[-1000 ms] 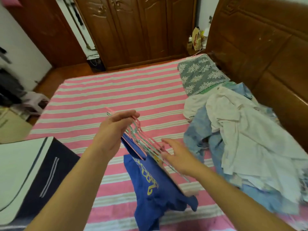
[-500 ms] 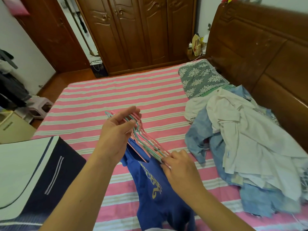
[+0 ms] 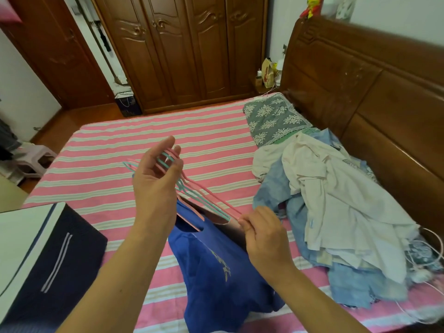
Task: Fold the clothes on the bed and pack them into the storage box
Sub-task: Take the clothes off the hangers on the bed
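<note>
Clothes (image 3: 336, 207) lay unfolded while my left hand (image 3: 156, 179) gripped the hangers (image 3: 192, 188), my right hand (image 3: 262, 234) pinching one end; freeing the blue shirt (image 3: 216, 272) seemingly came next.

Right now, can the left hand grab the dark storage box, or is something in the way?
Probably not yet. The left hand is full of hangers, one of them carrying the blue shirt. Nothing lies between it and the storage box on that same side, so once it lets go, it likely could.

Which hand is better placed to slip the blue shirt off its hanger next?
Right hand: it pinches the hangers' lower ends just above the blue shirt; left hand grips the hooks.
</note>
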`<state>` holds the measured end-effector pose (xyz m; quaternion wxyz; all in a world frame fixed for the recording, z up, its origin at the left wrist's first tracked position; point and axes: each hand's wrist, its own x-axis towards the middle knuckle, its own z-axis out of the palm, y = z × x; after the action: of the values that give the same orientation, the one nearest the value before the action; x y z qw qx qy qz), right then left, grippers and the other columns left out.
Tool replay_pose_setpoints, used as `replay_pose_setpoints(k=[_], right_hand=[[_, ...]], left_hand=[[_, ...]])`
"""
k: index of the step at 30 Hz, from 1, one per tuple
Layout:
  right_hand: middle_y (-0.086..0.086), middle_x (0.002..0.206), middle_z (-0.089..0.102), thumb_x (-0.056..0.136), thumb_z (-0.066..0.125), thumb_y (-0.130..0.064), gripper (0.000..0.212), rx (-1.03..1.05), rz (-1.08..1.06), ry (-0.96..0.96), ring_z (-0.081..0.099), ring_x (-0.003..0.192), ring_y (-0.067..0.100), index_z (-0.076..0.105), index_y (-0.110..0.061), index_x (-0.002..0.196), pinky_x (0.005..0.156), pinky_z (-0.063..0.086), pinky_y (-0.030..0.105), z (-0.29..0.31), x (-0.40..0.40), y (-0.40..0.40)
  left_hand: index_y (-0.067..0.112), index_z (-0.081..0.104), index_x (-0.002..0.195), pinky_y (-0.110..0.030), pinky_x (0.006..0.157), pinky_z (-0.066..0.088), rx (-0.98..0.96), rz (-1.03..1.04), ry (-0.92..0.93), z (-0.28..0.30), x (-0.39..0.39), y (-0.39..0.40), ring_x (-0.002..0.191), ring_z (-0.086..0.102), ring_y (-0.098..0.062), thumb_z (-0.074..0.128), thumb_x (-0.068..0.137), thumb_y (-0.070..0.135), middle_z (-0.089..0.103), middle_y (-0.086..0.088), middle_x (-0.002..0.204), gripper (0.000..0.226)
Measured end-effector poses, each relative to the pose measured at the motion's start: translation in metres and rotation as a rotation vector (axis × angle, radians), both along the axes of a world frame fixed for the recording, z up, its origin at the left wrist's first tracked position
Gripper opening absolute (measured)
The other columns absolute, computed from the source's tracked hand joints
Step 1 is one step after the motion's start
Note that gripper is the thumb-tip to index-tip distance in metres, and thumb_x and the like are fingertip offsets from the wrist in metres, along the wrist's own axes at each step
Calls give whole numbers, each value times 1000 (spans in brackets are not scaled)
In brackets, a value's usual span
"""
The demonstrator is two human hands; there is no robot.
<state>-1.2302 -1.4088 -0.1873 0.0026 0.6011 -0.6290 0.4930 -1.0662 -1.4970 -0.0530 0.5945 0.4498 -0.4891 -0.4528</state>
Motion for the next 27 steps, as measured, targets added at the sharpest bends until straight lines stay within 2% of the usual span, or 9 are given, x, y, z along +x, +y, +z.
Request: replay_pose_setpoints(k=[2,5,7,11,13,18,21,24,27], right_hand=[[-17,82,41,96,53,-23,17,24,25,13,37,75,4,62,-16,83,68,31,17,-1,-1,0],[-17,86,60,92,63,-27,7,123,158,14,50,80,8,69,-23,93,72,39,21,-8,0,3],[-17,90,67,89,66,-20,14,163,173,-9,57,83,10,74,-28,99,77,43,22,-13,4,6],[-17,80,67,84,71,-23,12,164,67,-234,58,82,6,79,-28,89,76,44,18,-14,7,8],[-18,77,64,83,73,-24,7,137,33,-278,57,83,5,79,-28,84,75,41,14,-13,9,10],[-16,79,63,83,72,-8,13,5,-27,-160,49,88,6,76,-21,83,78,39,11,-7,11,14],[-10,80,59,86,66,-10,9,-75,-102,-135,50,83,14,72,-15,82,75,40,18,-12,-10,25],[-2,77,54,93,54,-21,22,-35,-202,-28,46,78,18,66,-8,80,70,36,22,-38,-48,52],[1,77,54,92,50,-22,23,112,-279,-74,49,75,22,64,-8,79,67,33,21,-72,-69,75]], left_hand=[[16,70,123,-27,93,57,-4,27,47,0,-3,-1,114,68,-8,63,96,0,71,14,120,32],[10,69,123,-28,95,57,-10,44,58,-1,-4,-3,112,69,-9,63,95,0,72,11,118,30],[8,69,122,-30,95,57,-8,40,59,-3,-3,-2,111,70,-11,62,95,-1,72,7,119,29],[6,69,120,-29,91,58,-26,15,47,-6,1,2,110,71,-14,63,94,-3,72,1,120,28],[3,69,119,-26,86,59,-45,13,61,-7,3,3,109,72,-16,62,94,-6,73,-1,117,27],[-1,69,116,-26,82,58,-82,87,88,-12,4,1,102,73,-22,62,93,-10,76,0,97,26],[-3,68,117,-35,93,58,-57,205,147,-19,15,-19,103,72,-26,64,92,-11,73,-15,109,27],[-3,69,115,-37,94,58,-10,264,215,-29,35,-47,104,72,-27,64,90,-13,70,-23,115,28],[4,71,101,-29,87,58,94,292,295,-42,48,-67,93,74,-21,59,89,-18,73,-14,99,28]])
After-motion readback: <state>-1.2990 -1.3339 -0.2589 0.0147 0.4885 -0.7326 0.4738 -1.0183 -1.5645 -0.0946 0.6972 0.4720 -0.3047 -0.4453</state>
